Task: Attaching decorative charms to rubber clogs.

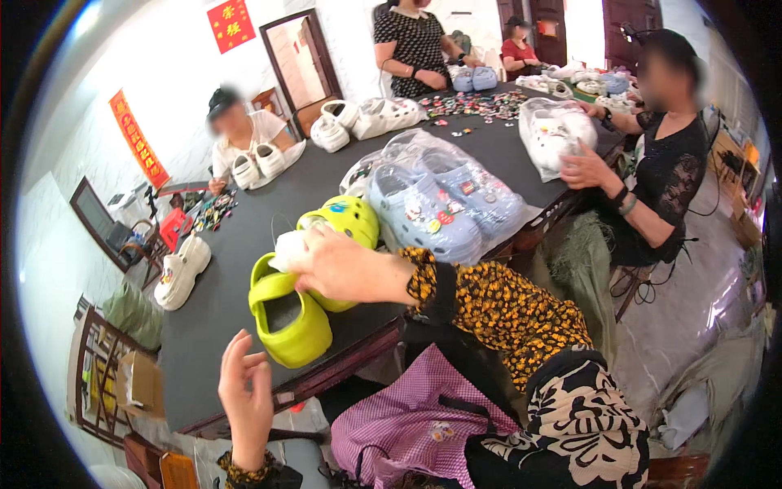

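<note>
My right hand (346, 265) reaches over a pair of lime-green clogs near the table's edge. Its fingers are closed on a white crumpled wad (289, 251), whose material I cannot make out. The nearer green clog (293, 334) has its heel end toward me, and its strap stands up below the wad. Beyond my hand, the other green clog (358, 218) shows a holed toe with a blue charm on it. Raised in front of the table edge, my left hand (247, 387) is empty, its fingers loosely bent and apart, close to the nearer clog but not touching it.
Bagged light-blue clogs (444, 204) with charms lie right of the green pair. A white clog (183, 273) is at left. Loose charms (481, 106) cover part of the far black table (244, 224). Several people sit or stand around it; one at right handles a bagged pair (556, 134).
</note>
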Demonstrator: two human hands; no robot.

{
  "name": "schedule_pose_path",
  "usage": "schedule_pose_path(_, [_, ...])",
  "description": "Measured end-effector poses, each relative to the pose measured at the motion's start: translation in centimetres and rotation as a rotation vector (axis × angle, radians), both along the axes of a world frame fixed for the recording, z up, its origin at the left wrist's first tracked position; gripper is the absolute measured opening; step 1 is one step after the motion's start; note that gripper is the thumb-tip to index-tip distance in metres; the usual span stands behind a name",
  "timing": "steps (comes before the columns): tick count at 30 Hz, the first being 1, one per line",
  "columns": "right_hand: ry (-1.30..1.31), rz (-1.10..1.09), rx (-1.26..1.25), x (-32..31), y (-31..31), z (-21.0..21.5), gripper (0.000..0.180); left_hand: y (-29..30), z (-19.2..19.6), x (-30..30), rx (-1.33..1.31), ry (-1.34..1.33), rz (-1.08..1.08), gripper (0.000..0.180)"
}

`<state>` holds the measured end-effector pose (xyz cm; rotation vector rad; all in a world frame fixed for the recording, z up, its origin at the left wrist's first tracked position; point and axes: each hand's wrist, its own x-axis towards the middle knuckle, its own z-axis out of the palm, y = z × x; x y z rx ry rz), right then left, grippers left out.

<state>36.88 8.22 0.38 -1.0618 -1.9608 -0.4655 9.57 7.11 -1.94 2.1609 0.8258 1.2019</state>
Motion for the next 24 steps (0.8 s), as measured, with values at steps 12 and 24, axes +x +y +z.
schedule_pose_path(12, [0.160, -0.013, 0.077, 9.2, -5.6, 11.3, 0.023, 5.4, -5.1, 0.1, 0.033, 0.153, 0.046, 0.020])
schedule_pose_path(24, [-0.119, -0.741, 0.662, 26.3, -9.1, 11.8, 0.028, 6.7, -6.7, 3.6, 0.123, 0.303, 0.008, 0.015])
